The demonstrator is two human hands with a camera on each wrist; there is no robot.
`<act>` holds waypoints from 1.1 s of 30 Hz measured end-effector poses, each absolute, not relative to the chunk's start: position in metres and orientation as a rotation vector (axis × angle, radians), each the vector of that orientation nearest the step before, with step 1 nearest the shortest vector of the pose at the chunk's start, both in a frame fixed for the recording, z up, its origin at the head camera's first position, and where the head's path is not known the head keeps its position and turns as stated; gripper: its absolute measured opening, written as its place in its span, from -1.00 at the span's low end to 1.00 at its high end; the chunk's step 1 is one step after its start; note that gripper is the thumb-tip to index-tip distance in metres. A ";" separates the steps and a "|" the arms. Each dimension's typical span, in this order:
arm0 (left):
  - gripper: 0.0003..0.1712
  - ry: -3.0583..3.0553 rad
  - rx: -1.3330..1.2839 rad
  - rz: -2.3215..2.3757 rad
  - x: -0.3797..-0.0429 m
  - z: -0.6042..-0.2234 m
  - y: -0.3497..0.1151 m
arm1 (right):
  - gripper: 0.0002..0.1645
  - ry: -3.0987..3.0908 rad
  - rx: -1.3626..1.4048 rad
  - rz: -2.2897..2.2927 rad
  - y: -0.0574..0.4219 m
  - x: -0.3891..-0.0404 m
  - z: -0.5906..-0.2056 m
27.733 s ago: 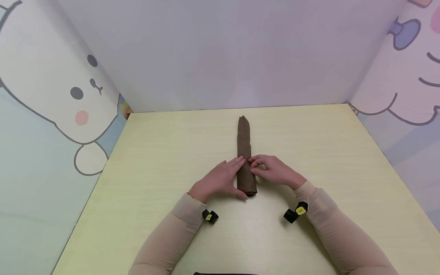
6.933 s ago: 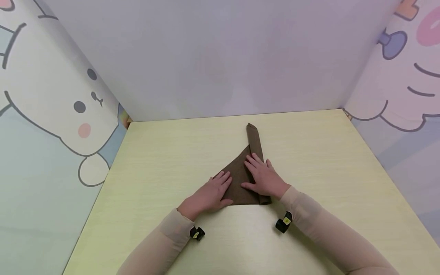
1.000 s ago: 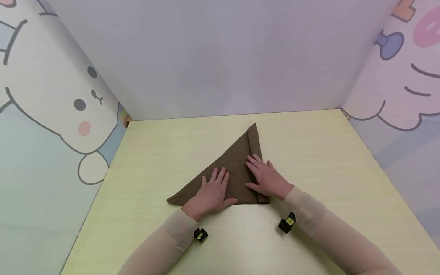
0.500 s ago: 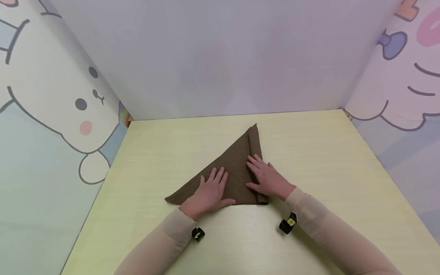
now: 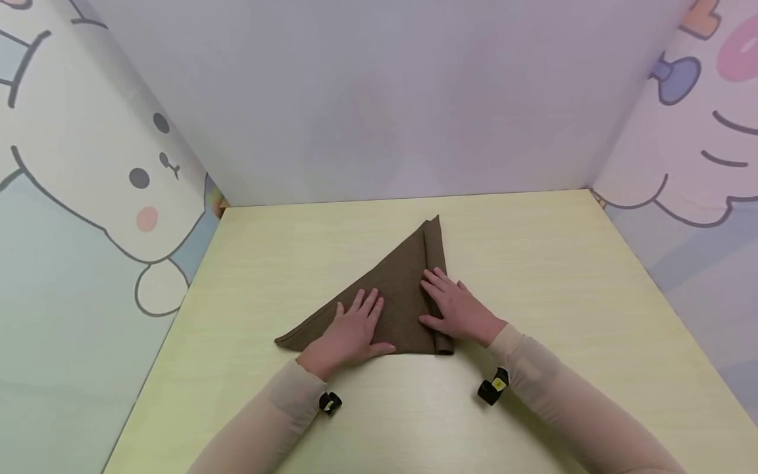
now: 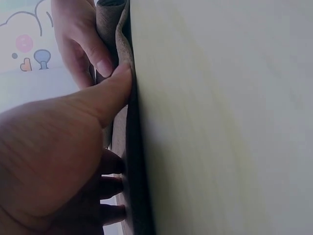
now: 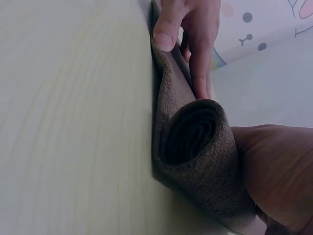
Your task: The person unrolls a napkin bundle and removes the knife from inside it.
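Observation:
A brown cloth (image 5: 403,283) lies on the table as a flat triangle, its right side wound into a narrow roll (image 5: 437,247). My left hand (image 5: 346,332) rests spread on the flat part, thumb along the near edge. In the left wrist view, that thumb (image 6: 115,85) presses at a raised fold of the hem. My right hand (image 5: 460,308) lies over the roll, fingers extended across it onto the flat cloth. The right wrist view shows the roll's end (image 7: 215,156) as a loose spiral of several layers, with my right hand (image 7: 281,171) against its side.
The pale wooden table (image 5: 562,263) runs back to a plain wall (image 5: 385,99). Cartoon-printed panels stand along the left (image 5: 89,164) and right sides (image 5: 699,131). Both wrists carry small black cameras (image 5: 493,387).
Long ago the cloth was a narrow strip; later it was partly spread, and now it is a wide triangle. Over the last second, cloth and both hands have slid slightly left.

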State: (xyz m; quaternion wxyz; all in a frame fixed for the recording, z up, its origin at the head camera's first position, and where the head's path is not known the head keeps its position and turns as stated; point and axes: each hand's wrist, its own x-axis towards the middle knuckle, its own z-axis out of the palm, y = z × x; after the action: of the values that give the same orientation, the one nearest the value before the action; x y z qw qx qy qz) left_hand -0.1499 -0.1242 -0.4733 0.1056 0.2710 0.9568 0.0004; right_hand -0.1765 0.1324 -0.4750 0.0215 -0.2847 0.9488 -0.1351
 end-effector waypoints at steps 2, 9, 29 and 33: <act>0.13 2.820 0.806 -0.005 -0.149 -0.472 -0.125 | -0.08 2.939 -0.882 -0.422 0.133 -0.177 -0.476; 0.12 2.812 0.812 -0.013 -0.149 -0.469 -0.128 | -0.09 2.943 -0.891 -0.439 0.133 -0.177 -0.476; 0.13 2.810 0.833 0.002 -0.150 -0.468 -0.135 | -0.08 2.948 -0.880 -0.449 0.132 -0.174 -0.474; 0.13 2.808 0.831 0.011 -0.150 -0.470 -0.136 | -0.08 2.952 -0.875 -0.448 0.133 -0.173 -0.473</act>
State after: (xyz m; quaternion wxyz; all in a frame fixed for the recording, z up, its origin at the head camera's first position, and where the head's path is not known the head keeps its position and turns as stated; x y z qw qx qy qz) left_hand -0.1499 -0.1359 -0.4703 0.1064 0.2823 0.9534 0.0038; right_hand -0.1730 0.1329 -0.4734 0.0152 -0.2814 0.9486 -0.1439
